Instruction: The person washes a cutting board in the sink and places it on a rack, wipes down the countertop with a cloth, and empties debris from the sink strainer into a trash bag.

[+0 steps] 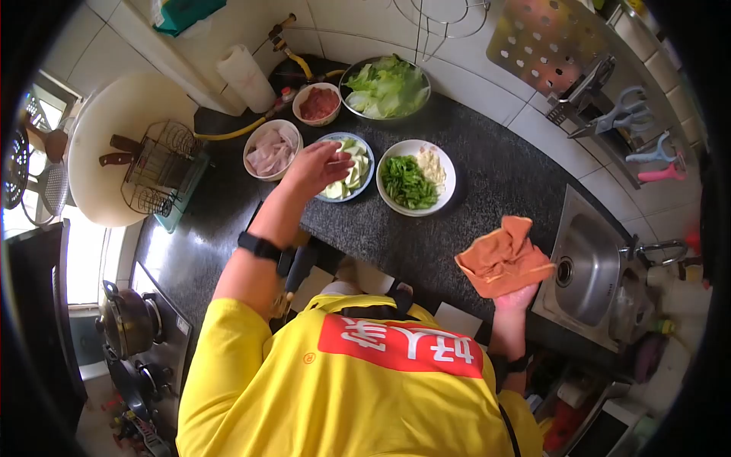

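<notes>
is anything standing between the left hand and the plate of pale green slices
Nothing visible does: from above, the left hand overlaps the left side of the blue-rimmed plate. Whether the hand touches the slices is unclear. The bowl of pale raw meat stands off to the left.

In view are one left hand [318, 172], one right hand [519, 298], one orange cloth [501, 263], one paper towel roll [245, 79], one sink [594, 263] and one faucet [664, 247]. There is one bowl of pale raw meat [260, 176], one bowl of red raw meat [320, 122], one metal basin of lettuce [365, 117], one blue-rimmed plate [369, 174] and one white bowl [403, 210] — five food vessels in all.
</notes>
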### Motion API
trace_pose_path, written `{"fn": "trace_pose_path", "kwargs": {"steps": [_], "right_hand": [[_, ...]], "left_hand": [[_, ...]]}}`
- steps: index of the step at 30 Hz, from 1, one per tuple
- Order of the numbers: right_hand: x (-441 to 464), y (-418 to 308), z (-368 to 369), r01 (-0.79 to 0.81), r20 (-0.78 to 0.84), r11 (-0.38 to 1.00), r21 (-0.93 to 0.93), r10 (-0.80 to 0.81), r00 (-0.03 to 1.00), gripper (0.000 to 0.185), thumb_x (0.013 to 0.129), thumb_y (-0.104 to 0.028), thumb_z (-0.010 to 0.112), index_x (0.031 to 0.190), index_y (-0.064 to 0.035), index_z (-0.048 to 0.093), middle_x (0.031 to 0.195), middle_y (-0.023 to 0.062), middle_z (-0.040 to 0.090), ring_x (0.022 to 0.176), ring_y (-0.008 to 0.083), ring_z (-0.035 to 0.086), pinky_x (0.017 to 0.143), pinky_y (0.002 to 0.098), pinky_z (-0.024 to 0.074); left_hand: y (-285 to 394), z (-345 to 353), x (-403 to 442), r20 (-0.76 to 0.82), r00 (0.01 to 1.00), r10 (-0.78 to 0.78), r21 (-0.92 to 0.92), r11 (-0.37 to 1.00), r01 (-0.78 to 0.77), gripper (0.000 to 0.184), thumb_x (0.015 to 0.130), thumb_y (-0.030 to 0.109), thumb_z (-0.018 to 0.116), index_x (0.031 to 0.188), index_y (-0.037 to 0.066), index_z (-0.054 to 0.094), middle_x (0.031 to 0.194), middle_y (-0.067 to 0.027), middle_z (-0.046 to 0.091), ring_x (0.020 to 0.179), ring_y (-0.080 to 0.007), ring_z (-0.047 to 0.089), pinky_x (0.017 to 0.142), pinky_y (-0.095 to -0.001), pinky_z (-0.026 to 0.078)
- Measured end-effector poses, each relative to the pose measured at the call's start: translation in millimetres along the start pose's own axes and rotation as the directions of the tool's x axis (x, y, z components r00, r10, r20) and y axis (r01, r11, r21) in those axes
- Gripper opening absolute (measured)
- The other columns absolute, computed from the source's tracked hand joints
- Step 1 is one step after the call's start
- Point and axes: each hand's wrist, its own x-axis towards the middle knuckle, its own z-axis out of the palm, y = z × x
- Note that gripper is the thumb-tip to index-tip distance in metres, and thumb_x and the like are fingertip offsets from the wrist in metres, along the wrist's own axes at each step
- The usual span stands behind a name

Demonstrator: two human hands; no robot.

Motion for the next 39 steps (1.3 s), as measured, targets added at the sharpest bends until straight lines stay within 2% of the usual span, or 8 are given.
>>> {"fn": "trace_pose_path", "kwargs": {"steps": [3,7,15,19,31,37,38,39], "right_hand": [[1.9,-9.0,-3.9,0.004,-0.005,0.995,0.104,-0.003,1.000,0.047,0.089,-0.042,0.035,0.123,-0.0092,0.039,0.123,0.0100,0.044,0.113,0.0272,0.043,0.097,0.0447,0.0332],[-3.1,0.1,5.3,0.259,-0.235,0.962,-0.088,-0.273,0.933,0.044,0.090,-0.038,0.035,0.120,-0.0071,0.041,0.121,0.0103,0.045,0.112,0.0272,0.045,0.096,0.0459,0.0348],[11.0,4.0,-0.5,0.279,-0.192,0.957,-0.084,-0.290,0.938,0.045,0.090,-0.036,0.036,0.123,-0.0061,0.040,0.125,0.0111,0.044,0.114,0.0291,0.043,0.098,0.0473,0.0325],[19.4,5.4,8.0,0.321,-0.330,0.927,-0.196,-0.370,0.868,0.043,0.089,-0.033,0.038,0.120,-0.0034,0.041,0.118,0.0124,0.048,0.105,0.0278,0.050,0.092,0.0449,0.0399],[45.3,-23.1,-10.5,0.186,-0.206,0.972,-0.147,-0.214,0.955,0.036,0.089,-0.033,0.040,0.114,-0.0082,0.044,0.109,0.0078,0.051,0.103,0.0234,0.050,0.090,0.0397,0.0410],[102.8,-31.2,13.7,-0.065,0.055,0.961,-0.271,0.083,0.995,0.033,0.087,-0.032,0.047,0.112,-0.0109,0.041,0.105,0.0034,0.048,0.101,0.0184,0.049,0.087,0.0344,0.0418],[112.0,-28.6,7.5,-0.056,-0.073,0.950,-0.307,0.035,0.997,0.037,0.085,-0.033,0.050,0.114,-0.0119,0.040,0.106,0.0020,0.047,0.101,0.0168,0.048,0.088,0.0330,0.0411],[127.1,-30.3,-1.2,-0.095,-0.041,0.912,-0.399,0.086,0.995,0.041,0.085,-0.035,0.050,0.117,-0.0113,0.039,0.108,0.0012,0.046,0.103,0.0154,0.048,0.089,0.0324,0.0402]], "left_hand": [[13.3,7.4,64.8,-0.106,0.989,-0.104,-0.111,0.990,0.092,0.022,0.088,0.016,0.046,0.101,0.000,0.041,0.088,-0.0161,0.053,0.088,-0.0366,0.057,0.076,-0.0445,0.049],[15.4,13.6,128.4,-0.071,0.988,-0.137,-0.111,0.986,0.129,0.017,0.084,0.008,0.042,0.098,-0.002,0.040,0.088,-0.0202,0.052,0.084,-0.0382,0.058,0.070,-0.0444,0.051],[11.9,17.5,169.2,-0.191,0.960,-0.203,-0.034,0.979,0.201,0.037,0.082,0.013,0.034,0.117,0.000,0.037,0.103,-0.0227,0.052,0.084,-0.0382,0.058,0.068,-0.0433,0.048],[11.3,11.7,183.2,-0.230,0.944,-0.238,0.059,0.965,0.257,0.038,0.080,0.009,0.033,0.117,0.000,0.037,0.099,-0.0216,0.054,0.079,-0.0362,0.059,0.068,-0.0431,0.049],[47.5,33.6,124.2,-0.242,0.960,-0.142,0.220,0.956,0.196,0.031,0.078,0.005,0.036,0.105,-0.008,0.042,0.087,-0.0241,0.058,0.070,-0.0333,0.063,0.058,-0.0380,0.054],[67.2,-21.4,27.9,-0.237,0.963,-0.129,0.412,0.885,0.220,0.014,0.079,0.007,0.043,0.089,0.000,0.050,0.057,-0.0061,0.049,0.047,-0.0174,0.054,0.042,-0.0322,0.049],[67.7,-14.9,4.3,-0.286,0.954,-0.086,0.354,0.916,0.189,0.013,0.079,0.006,0.043,0.088,0.000,0.051,0.055,-0.0060,0.048,0.044,-0.0167,0.053,0.041,-0.0318,0.049],[68.6,-7.8,-20.4,-0.338,0.940,-0.047,0.293,0.944,0.153,0.012,0.079,0.005,0.042,0.086,0.000,0.051,0.053,-0.0059,0.047,0.042,-0.0160,0.051,0.040,-0.0314,0.048]]}}
